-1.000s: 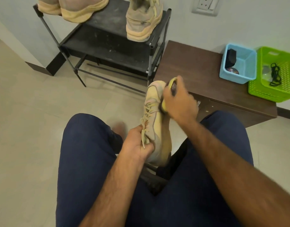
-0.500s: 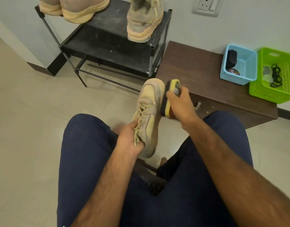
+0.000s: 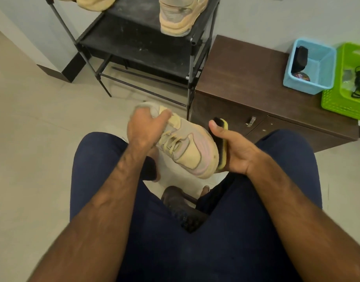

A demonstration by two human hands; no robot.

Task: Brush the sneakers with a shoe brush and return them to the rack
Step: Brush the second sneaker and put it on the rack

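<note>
Brushing is judged to be under way: a sneaker [image 3: 187, 147] is held in the air above the gap between the knees, gripped at its heel collar by the left hand [image 3: 146, 127], fingers curled round it, so that the toe and side wall are turned toward the brush [image 3: 221, 143]. The brush is clamped in the right hand [image 3: 236, 153], bristles set against the toe's side, presumably so strokes can be drawn along the sole edge. A second sneaker [image 3: 181, 15] is stood at the front right corner of the rack [image 3: 134, 43], where the held one is to be returned.
</note>
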